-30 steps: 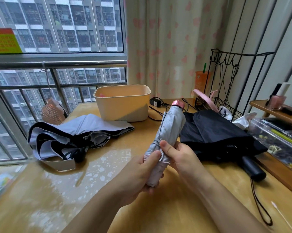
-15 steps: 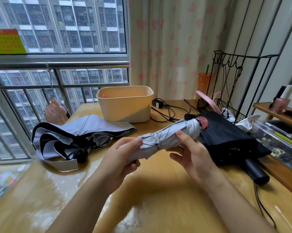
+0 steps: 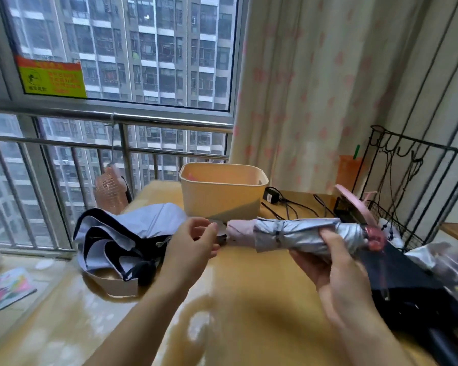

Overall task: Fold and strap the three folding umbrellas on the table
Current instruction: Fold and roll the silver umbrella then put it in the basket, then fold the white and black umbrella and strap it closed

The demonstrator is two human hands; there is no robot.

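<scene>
1. Silver umbrella (image 3: 302, 235) is rolled up, held level above the table (image 3: 249, 299), strap band already around its middle; pink handle end points left.
2. Right hand (image 3: 336, 268) grips it from below near the tip end, fingers wrapped on the fabric.
3. Left hand (image 3: 193, 247) is loose with fingers half curled, just beside the handle end, gripping nothing as far as I can tell.
4. Step looks like setting this one down, done. Check the strap is fastened and the folds are tight first.
5. Lay it clear of the other two so nothing tangles.
6. Grey umbrella (image 3: 127, 233) lies unfolded at left, black umbrella (image 3: 402, 273) loose at right; both need folding.
7. Beige bin (image 3: 222, 191) sits behind.
</scene>
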